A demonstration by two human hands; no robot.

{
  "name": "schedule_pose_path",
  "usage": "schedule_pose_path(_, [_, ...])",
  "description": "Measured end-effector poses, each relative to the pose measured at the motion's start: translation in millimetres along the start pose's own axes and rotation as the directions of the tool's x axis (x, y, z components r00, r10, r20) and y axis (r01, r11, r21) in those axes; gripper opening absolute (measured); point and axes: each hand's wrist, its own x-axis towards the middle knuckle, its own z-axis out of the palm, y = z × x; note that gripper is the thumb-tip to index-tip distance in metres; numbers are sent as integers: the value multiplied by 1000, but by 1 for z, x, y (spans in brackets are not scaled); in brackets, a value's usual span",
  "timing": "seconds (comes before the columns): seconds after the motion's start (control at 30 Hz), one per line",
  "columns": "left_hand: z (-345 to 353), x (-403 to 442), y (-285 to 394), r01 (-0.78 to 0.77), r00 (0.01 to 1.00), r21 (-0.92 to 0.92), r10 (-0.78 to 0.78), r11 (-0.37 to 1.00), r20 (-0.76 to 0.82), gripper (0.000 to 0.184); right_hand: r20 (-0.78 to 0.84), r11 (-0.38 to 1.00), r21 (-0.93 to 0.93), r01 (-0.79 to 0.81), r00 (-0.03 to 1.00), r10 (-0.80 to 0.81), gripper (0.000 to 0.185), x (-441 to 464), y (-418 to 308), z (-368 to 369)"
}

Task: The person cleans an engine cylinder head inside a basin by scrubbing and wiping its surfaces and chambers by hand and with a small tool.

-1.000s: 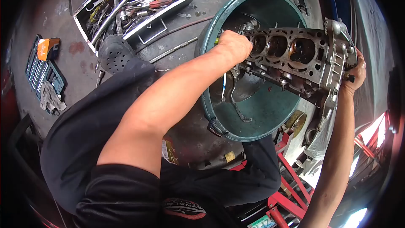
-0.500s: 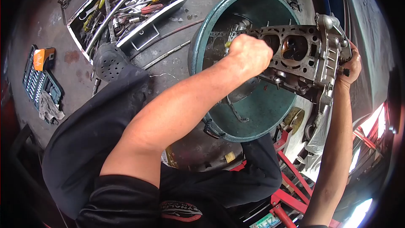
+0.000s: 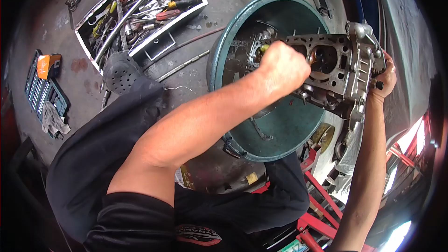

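Note:
A metal engine cylinder head [image 3: 343, 60] lies tilted across a dark green round tub [image 3: 217, 67], with its combustion chambers facing up. My left hand [image 3: 284, 66] is closed in a fist over the middle of the cylinder head. From its far side pokes the yellow-green end [image 3: 264, 48] of something mostly hidden in the fist. At the outer end, over the tub's right rim, my right hand [image 3: 386, 80] wraps round the cylinder head and holds it. Dark liquid and a thin metal part [image 3: 262, 130] are inside the tub.
A white-edged toolbox [image 3: 198, 7] full of wrenches and screwdrivers stands on the floor at upper left. Left of my leg lies an open socket set [image 3: 42, 91] with an orange box [image 3: 48, 65] and a grey rag [image 3: 55, 120]. Red metal bars [image 3: 322, 189] are at lower right.
My left fist has moved right and slightly down along the cylinder head. The tub and cylinder head sit slightly lower in view. My right hand keeps its hold.

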Motion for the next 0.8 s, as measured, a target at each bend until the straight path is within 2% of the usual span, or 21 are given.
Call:
schedule_pose_path(0.03, [10,-4,1,-28,997,42,31,999,-71,11,-3,985,-126,119,993,-121,46,0,0,0])
schedule_pose_path(0.07, [33,-6,-6,-16,975,48,26,999,-221,10,12,999,31,-23,1000,22,46,1,-1,0])
schedule_pose_path(0.13, [36,-8,-9,-47,985,-27,42,999,-165,10,66,930,254,-264,964,256,46,0,-8,-3])
schedule_pose_path(0.17, [35,-5,-9,-54,992,-55,48,997,-113,11,43,954,222,-200,980,195,47,0,-10,-4])
schedule_pose_path(0.2, [27,0,-10,-91,994,-40,88,995,-70,11,81,941,245,-235,972,222,48,-1,-13,-6])
schedule_pose_path(0.27, [11,6,-12,-127,989,-47,122,991,-85,12,152,898,294,-328,943,295,49,4,-24,-12])
schedule_pose_path(0.3, [7,7,-13,-160,985,-57,156,985,-79,12,103,968,182,-175,982,158,50,4,-23,-11])
schedule_pose_path(0.37, [17,-3,-22,-76,992,-66,69,995,-106,13,137,948,235,-215,973,186,51,3,-19,-10])
schedule_pose_path(0.4, [28,-7,-23,-58,986,-72,46,996,-159,13,188,814,420,-402,916,355,51,5,-29,-12])
schedule_pose_path(0.43, [39,-9,-20,-44,978,-82,26,996,-209,14,150,876,356,-325,945,290,52,5,-25,-11])
schedule_pose_path(0.5, [45,-8,-8,-54,978,-71,38,996,-205,13,150,876,373,-308,951,271,53,4,-27,-14])
schedule_pose_path(0.53, [37,-4,-8,-73,990,-68,64,995,-122,12,151,870,383,-309,951,271,54,4,-27,-13])
schedule_pose_path(0.57, [26,1,-10,-90,995,-60,88,994,-41,12,135,912,310,-268,962,236,54,4,-31,-16])
schedule_pose_path(0.63, [0,12,-18,-154,987,-15,155,988,39,11,142,873,366,-322,946,290,54,4,-25,-10])
schedule_pose_path(0.67, [-2,10,-21,-132,991,21,132,991,-10,11,97,952,229,-201,978,183,51,3,-23,-9])
schedule_pose_path(0.7, [1,7,-22,-113,992,52,116,992,-53,12,92,952,230,-202,978,186,51,4,-26,-11])
schedule_pose_path(0.77, [21,2,-17,-95,988,-16,96,995,124,12,144,898,330,-291,956,257,48,5,-32,-16])
schedule_pose_path(0.8, [15,-1,-18,-25,980,-59,36,998,197,13,134,918,281,-281,958,253,48,5,-35,-16])
